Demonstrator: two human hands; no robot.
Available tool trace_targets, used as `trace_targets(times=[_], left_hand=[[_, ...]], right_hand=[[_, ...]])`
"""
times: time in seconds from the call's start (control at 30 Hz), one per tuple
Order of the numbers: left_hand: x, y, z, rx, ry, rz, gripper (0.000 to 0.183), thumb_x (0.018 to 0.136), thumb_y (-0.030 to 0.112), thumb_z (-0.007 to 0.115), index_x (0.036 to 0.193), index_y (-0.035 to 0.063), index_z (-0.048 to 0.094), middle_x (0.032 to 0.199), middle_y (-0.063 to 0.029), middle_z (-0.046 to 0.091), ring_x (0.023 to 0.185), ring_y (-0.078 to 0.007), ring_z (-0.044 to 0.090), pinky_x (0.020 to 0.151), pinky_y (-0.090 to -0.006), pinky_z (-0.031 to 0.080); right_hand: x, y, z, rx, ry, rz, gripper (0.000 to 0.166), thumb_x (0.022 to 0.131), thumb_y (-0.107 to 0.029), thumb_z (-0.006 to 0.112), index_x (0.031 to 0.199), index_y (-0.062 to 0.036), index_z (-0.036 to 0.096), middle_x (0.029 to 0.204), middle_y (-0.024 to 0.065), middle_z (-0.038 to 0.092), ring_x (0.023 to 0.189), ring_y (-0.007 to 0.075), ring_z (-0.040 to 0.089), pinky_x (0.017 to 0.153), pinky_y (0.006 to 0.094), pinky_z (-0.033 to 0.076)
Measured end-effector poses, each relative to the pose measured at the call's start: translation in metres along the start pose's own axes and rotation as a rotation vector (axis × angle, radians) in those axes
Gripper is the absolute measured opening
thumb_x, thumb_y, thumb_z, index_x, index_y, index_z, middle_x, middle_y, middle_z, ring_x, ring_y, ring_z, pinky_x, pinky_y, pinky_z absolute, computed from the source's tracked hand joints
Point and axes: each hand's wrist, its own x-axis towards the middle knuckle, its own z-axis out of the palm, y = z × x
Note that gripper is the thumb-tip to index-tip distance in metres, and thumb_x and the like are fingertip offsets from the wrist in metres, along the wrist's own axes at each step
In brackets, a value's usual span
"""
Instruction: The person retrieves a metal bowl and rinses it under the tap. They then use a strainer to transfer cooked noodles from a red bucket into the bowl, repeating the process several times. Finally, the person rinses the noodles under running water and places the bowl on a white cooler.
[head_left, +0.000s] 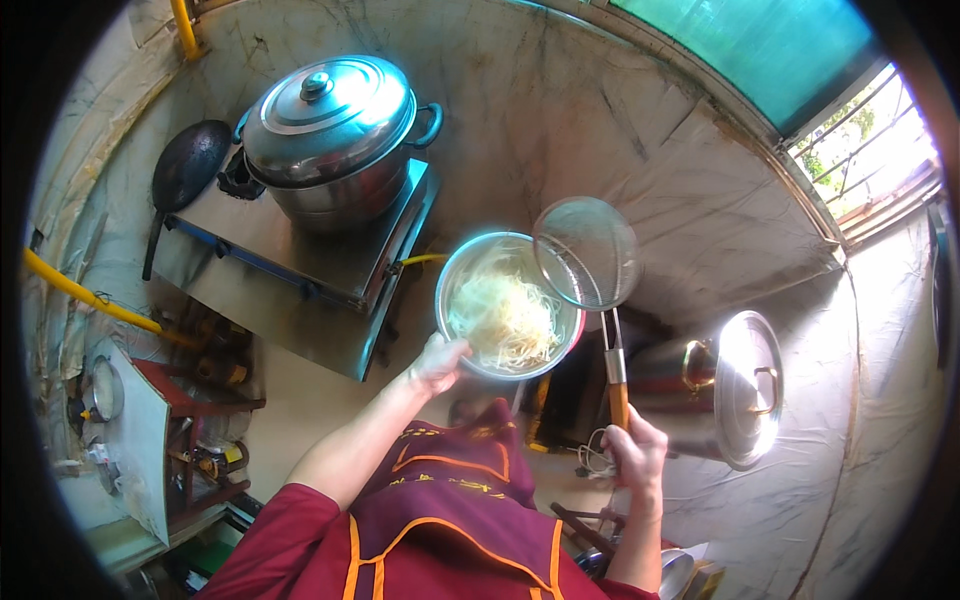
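My left hand (439, 365) grips the near-left rim of a round metal bowl (444, 300) held out before me. Pale, thin noodle-like strands (510, 319) lie in a heap inside it, blurred towards the upper left. In my right hand (637, 446) is the wooden handle (618, 405) of a wire-mesh strainer (589, 255). The strainer's round mesh is raised beside the bowl and overlaps its right rim in this view. No strands can be made out in the mesh.
A large lidded steel pot (330, 142) stands on a metal stove (300, 255) at upper left, beside a dark wok (191, 169). Another lidded steel pot (697, 390) is at right. A yellow hose (97, 300) and a cluttered small table (142, 442) lie to the left.
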Motion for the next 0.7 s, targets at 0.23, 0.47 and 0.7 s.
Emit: trace_targets(times=[0.23,0.47,0.7], left_hand=[[-0.071,0.012,-0.057,-0.003,0.138,0.019,0.046,0.089,-0.007,0.047,0.135,-0.0075,0.046,0.124,-0.0223,0.061,0.106,-0.0350,0.068,0.086,-0.0544,0.062],[-0.176,0.031,-0.074,-0.011,0.368,0.155,0.060,0.087,-0.005,0.048,0.146,-0.0046,0.037,0.134,-0.0235,0.058,0.111,-0.0402,0.066,0.092,-0.0608,0.058],[-0.223,0.020,-0.076,-0.134,0.512,0.204,0.064,0.086,-0.001,0.047,0.148,-0.0050,0.033,0.136,-0.0258,0.056,0.117,-0.0414,0.064,0.093,-0.0579,0.059]], right_hand=[[0.042,0.030,-0.025,0.388,-0.047,0.328,0.027,0.097,-0.005,0.054,0.120,0.0035,0.063,0.072,0.0063,0.062,0.043,0.0102,0.052,0.035,0.0234,0.044],[0.098,0.101,0.006,-0.341,-0.001,0.140,0.038,0.090,-0.003,0.060,0.127,-0.0028,0.068,0.068,0.0027,0.062,0.062,0.0067,0.056,0.060,0.0245,0.047],[0.162,0.161,0.044,-0.884,-0.041,-0.041,0.023,0.088,-0.010,0.053,0.105,0.0010,0.064,0.077,0.0254,0.069,0.066,0.0393,0.070,0.062,0.0481,0.058]])
